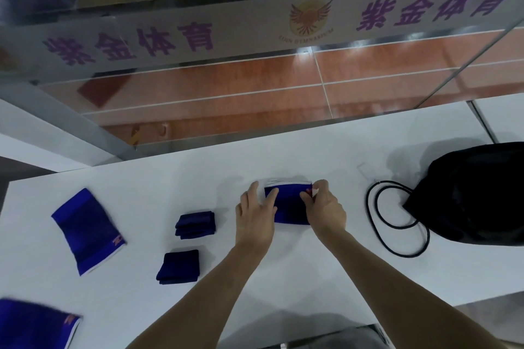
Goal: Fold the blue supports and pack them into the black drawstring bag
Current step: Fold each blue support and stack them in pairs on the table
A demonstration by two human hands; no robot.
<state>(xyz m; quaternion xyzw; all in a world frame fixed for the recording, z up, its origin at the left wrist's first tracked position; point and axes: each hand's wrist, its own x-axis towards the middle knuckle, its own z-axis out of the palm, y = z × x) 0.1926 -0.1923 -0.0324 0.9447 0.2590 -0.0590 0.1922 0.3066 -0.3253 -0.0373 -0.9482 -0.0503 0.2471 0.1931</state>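
Note:
A blue support [289,204] lies folded at the middle of the white table [283,269], its white hem toward the far side. My left hand [255,210] presses flat on its left edge. My right hand [326,204] pinches its right edge near the red label. Two folded dark blue supports sit to the left, one [195,224] farther and one [179,266] nearer. An unfolded blue support [89,231] lies at the far left and another [37,326] at the bottom left corner. The black drawstring bag [479,195] lies at the right, its cord [394,218] looped on the table.
A glass partition with a frosted band of purple lettering [283,22] rises just behind the table's far edge. The table's near edge runs along the bottom right, with a grey object [351,340] below it.

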